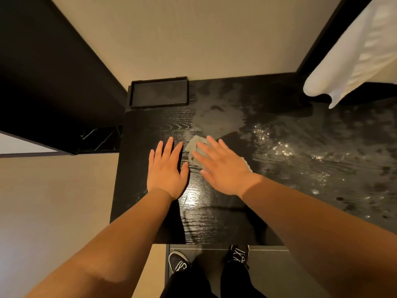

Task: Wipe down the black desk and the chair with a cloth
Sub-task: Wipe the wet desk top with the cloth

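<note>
The black wood-grain desk fills the middle of the head view, its right half streaked with wet patches. A small pale cloth lies on it, mostly covered by my right hand, which presses flat on it with straight fingers. My left hand rests flat on the bare desk just left of the cloth, fingers spread. No chair is in view.
An empty black tray sits at the desk's back left corner against the beige wall. A white towel or bedding hangs at the upper right. A dark panel stands at the left. My shoes are on the floor below the desk's front edge.
</note>
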The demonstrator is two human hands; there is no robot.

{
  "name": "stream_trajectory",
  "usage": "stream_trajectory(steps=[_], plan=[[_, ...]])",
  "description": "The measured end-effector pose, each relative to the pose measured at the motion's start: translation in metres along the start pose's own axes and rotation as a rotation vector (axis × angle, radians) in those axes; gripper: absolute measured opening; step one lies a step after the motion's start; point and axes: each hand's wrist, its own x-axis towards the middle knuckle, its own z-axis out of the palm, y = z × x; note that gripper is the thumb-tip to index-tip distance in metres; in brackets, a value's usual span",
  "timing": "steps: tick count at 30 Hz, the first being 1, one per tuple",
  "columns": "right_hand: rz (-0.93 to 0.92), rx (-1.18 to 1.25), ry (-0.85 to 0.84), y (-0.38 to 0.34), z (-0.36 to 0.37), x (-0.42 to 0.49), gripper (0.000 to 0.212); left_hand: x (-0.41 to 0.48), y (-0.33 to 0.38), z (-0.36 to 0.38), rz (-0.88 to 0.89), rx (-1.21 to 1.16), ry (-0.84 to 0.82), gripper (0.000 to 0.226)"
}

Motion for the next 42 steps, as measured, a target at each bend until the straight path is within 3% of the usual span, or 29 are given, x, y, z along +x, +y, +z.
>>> stream_trajectory(steps=[2, 7, 9, 11, 15, 19, 22, 27, 29, 33, 36, 38, 42], plan=[[0.048, -0.026, 0.02, 0.014, -0.003, 0.007, 0.062, 0.0, -0.001, 0.0, 0.004, 0.002, 0.002, 0.066], [0.483, -0.054, 0.097, 0.043, -0.018, 0.01, 0.065, 0.001, -0.001, -0.003, 0.002, -0.016, -0.01, 0.065], [0.558, -0.056, 0.097, 0.036, -0.019, 0.012, 0.066, 0.001, -0.001, -0.002, 0.005, -0.026, -0.01, 0.065], [0.484, -0.018, 0.109, 0.019, -0.016, 0.015, 0.068, 0.001, -0.002, -0.001, 0.01, -0.03, -0.001, 0.065], [0.155, -0.011, 0.032, -0.021, -0.002, 0.013, 0.072, 0.001, -0.002, -0.001, 0.01, -0.023, 0.01, 0.068], [0.099, -0.087, -0.048, -0.009, -0.006, 0.017, 0.067, 0.003, -0.001, -0.002, 0.002, -0.02, -0.013, 0.069], [0.254, -0.139, -0.045, 0.018, -0.016, 0.019, 0.068, 0.004, -0.003, -0.006, 0.007, -0.025, -0.038, 0.069], [0.563, -0.028, -0.001, 0.027, -0.03, 0.025, 0.079, 0.014, -0.01, -0.017, 0.016, -0.117, -0.042, 0.068], [0.528, 0.042, 0.049, 0.011, -0.026, 0.032, 0.081, 0.031, -0.014, -0.023, 0.033, -0.124, -0.026, 0.068], [0.19, 0.068, 0.203, -0.026, 0.0, 0.045, 0.068, 0.069, -0.02, -0.027, 0.06, -0.106, -0.017, 0.067], [0.122, 0.038, 0.311, -0.019, 0.009, 0.057, 0.059, 0.081, -0.021, -0.02, 0.075, -0.07, -0.006, 0.063], [0.17, -0.028, 0.295, 0.0, 0.006, 0.063, 0.057, 0.079, -0.021, -0.016, 0.079, -0.039, 0.031, 0.064], [0.52, -0.097, 0.183, 0.038, -0.014, 0.067, 0.068, 0.08, -0.021, -0.015, 0.078, -0.033, 0.051, 0.065]])
